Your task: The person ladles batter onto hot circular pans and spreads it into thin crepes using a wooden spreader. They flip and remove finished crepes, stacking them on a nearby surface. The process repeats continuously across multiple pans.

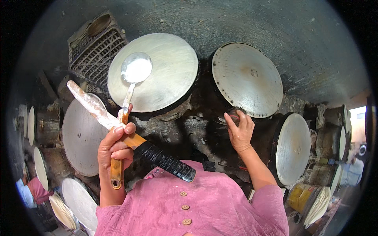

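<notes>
My left hand [118,144] grips two tools crossed over each other. One is a metal ladle [136,67] with an orange-brown handle, its bowl over a round griddle covered by a pale, thin layer [174,73]. The other is a long flat spatula [91,106], its blade coated with white paste and its handle wrapped in black tape. My right hand [240,129] reaches to a small dark object [234,115] with a red edge, below the rim of a bare metal griddle [248,79]. The fingertips partly hide that object, and whether they hold it cannot be told.
A plastic crate [99,56] stands at the upper left. More round griddles flank me, one at left [81,135] and one at right [293,149]. Stacks of thin flat sheets lie at the lower left [63,211] and lower right [319,206]. Other people are at both far edges.
</notes>
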The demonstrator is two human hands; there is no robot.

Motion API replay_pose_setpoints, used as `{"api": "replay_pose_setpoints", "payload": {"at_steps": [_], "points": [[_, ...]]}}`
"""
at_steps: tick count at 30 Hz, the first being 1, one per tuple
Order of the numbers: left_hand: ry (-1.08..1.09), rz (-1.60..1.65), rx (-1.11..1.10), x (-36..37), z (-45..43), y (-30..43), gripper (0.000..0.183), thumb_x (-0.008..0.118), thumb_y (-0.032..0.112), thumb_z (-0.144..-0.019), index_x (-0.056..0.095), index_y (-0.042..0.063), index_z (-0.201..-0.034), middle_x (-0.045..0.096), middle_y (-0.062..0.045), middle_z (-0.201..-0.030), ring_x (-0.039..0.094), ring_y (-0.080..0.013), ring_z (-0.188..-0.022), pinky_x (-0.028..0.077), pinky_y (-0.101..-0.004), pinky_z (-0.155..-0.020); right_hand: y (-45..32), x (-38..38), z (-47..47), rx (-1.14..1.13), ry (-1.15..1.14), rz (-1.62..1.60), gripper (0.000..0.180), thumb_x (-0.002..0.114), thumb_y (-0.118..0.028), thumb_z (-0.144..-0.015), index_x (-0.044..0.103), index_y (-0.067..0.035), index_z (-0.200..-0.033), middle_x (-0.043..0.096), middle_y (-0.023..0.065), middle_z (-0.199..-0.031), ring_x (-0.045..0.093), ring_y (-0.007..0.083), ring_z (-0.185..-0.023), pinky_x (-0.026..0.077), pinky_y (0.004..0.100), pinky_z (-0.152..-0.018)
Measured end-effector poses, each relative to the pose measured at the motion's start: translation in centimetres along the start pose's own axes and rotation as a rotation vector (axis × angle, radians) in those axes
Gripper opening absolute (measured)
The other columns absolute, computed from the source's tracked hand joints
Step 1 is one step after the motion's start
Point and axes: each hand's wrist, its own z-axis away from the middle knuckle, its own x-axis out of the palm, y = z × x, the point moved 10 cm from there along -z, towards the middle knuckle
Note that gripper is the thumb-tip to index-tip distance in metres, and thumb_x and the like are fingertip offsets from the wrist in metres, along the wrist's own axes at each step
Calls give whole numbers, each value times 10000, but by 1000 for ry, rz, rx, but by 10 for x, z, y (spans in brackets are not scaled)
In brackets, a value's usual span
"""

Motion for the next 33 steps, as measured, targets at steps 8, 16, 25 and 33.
{"api": "replay_pose_setpoints", "payload": {"at_steps": [8,16,25,33], "points": [[33,39,75,-8,-2,6,576,421,5,-945,197,122,-1464,458,-84,-968,267,26,-447,302,-133,-372,-46,36,-87,-339,-85,28,361,585,-141,-784,592,-140,-1145,522,76,-1172,496,225,-1052,335,407,-806],[53,54,242,-13,9,13,624,434,-17,-930,159,127,-1471,451,-95,-963,266,16,-449,303,-135,-370,-34,88,-195,-270,-125,38,357,617,-146,-763,628,-196,-1116,580,55,-1052,517,233,-1012,349,445,-815],[75,164,417,-18,32,14,697,446,-29,-919,99,183,-1485,455,-113,-952,278,3,-437,298,-138,-364,104,194,-320,137,-738,469,332,541,-290,-886,611,-207,-1199,534,83,-1303,448,283,-1249,325,547,-969],[235,119,590,-29,70,15,653,542,-36,-864,291,164,-1433,507,-95,-914,255,16,-439,254,-114,-357,190,163,-349,424,-654,488,533,610,-339,-855,506,-99,-1319,514,120,-1327,467,298,-1216,364,467,-949]]}}
